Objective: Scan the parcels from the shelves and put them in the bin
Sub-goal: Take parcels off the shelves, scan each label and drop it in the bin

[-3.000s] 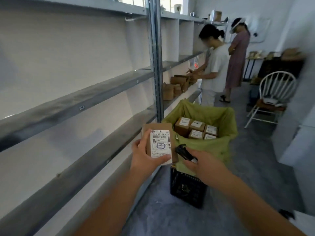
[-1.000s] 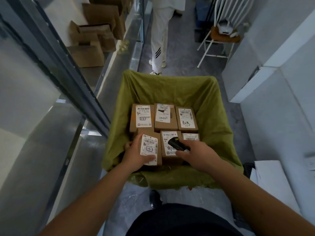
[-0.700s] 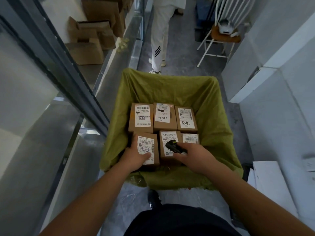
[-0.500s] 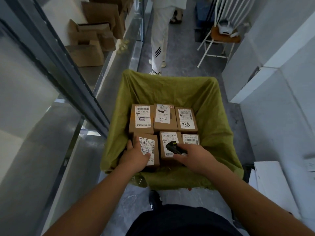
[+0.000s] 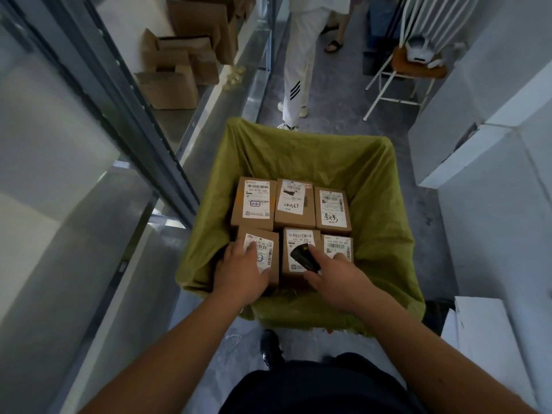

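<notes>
The left hand (image 5: 242, 271) rests with its fingers spread flat on a labelled parcel (image 5: 270, 249) in the near-left corner of the green-lined bin (image 5: 385, 204), beside five other parcels. The right hand (image 5: 334, 277) grips a black scanner (image 5: 304, 256) over the middle parcel (image 5: 294, 239), fingers curled around it

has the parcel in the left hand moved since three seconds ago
Yes. The parcel was held up in front of the shelves; now it lies down in the green-lined bin, in the near row's left corner, with the left hand on top of it.
</notes>
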Tool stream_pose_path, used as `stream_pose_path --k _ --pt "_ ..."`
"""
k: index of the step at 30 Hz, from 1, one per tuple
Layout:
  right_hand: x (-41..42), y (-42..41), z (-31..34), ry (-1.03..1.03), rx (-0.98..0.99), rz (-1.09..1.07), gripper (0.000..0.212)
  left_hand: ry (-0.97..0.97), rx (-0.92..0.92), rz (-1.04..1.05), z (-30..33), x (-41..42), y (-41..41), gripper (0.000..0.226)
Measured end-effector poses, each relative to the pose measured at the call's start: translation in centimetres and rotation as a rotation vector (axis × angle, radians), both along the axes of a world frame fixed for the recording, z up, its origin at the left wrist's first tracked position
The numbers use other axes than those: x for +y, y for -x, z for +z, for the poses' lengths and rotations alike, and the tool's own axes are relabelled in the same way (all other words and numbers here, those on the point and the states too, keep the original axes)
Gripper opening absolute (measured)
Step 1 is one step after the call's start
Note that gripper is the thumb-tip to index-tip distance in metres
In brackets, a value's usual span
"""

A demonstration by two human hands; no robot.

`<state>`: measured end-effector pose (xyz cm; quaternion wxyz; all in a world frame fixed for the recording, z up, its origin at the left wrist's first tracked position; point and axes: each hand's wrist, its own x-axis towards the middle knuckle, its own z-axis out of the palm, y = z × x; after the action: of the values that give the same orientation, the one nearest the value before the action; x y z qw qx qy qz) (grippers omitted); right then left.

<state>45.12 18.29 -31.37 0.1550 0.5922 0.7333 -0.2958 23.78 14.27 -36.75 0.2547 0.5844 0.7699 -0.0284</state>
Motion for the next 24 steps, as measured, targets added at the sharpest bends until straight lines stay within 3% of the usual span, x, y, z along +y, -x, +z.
stream_pose_path --k 9,15,24 --pt "0.2 -0.5 -0.4 -0.054 0.086 0.202 0.068 -0.107 0.053 0.103 1.5 -3.7 -1.9 0.087" --pt "-0.6 -1.7 -0.3 -0.084 0.159 0.444 0.066 -0.184 0.069 0.367 3.4 -9.1 -5.0 0.085" --pt "-5.5 -0.5 -0.5 -0.029 0.273 0.879 0.062 -0.121 0.123 0.834 5.1 -20.9 -12.3 0.087"
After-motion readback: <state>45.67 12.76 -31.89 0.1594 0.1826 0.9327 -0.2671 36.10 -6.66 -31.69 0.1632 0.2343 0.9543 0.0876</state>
